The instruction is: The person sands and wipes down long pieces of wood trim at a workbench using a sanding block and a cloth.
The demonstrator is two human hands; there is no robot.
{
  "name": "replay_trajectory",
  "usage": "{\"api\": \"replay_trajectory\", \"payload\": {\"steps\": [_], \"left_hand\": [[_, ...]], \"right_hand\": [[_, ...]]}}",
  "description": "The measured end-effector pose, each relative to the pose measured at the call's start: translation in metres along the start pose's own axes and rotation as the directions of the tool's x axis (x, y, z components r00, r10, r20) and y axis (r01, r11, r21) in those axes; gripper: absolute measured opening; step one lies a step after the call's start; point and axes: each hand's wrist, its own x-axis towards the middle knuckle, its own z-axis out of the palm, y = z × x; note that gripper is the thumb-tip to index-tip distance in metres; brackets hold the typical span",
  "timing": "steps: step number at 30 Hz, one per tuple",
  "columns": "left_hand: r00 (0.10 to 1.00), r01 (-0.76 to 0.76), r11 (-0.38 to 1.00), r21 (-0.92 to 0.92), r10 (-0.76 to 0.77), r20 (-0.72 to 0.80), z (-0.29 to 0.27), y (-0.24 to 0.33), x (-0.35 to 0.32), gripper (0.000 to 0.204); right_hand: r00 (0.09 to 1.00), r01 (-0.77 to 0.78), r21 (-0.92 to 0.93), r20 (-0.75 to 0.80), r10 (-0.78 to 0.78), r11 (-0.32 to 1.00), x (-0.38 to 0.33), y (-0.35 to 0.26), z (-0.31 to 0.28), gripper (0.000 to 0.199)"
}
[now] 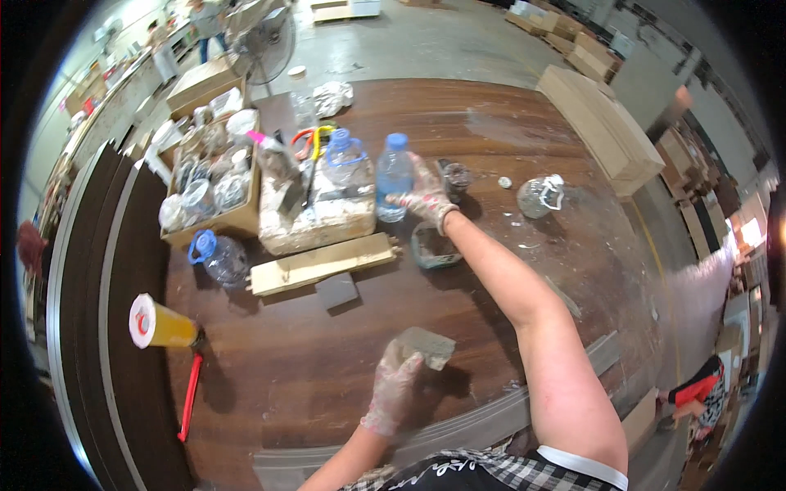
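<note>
Workshop floor, dark wooden bench [491, 123] carrying clutter. Right hand [427, 196] reaching far across, gloved fingers [407, 198] closing round clear water bottle [394, 176] with blue cap, bottle standing upright beside white-crusted block [315, 217]. Left hand [395, 385] gripping grey sanding block [427, 346], pressing it on bench nearer body than bottle. Judging: fetching water mid-sanding; next move needing firm lift of bottle. Count: three blue-capped bottles, one orange cup [162, 325], one cardboard box [211, 176].
</note>
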Motion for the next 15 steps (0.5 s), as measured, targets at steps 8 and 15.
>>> {"api": "replay_trajectory", "payload": {"steps": [8, 15], "left_hand": [[0.999, 0.048, 0.989, -0.14, -0.047, 0.009, 0.007, -0.014, 0.005, 0.04], [0.997, 0.081, 0.996, -0.038, -0.081, 0.006, 0.012, -0.008, 0.003, 0.042]], "right_hand": [[0.854, -0.246, -0.801, -0.445, -0.268, 0.546, -0.054, 0.081, -0.212, 0.059], [0.864, -0.502, -0.508, -0.332, 0.378, 0.7, -0.068, 0.126, -0.272, 0.045]]}}
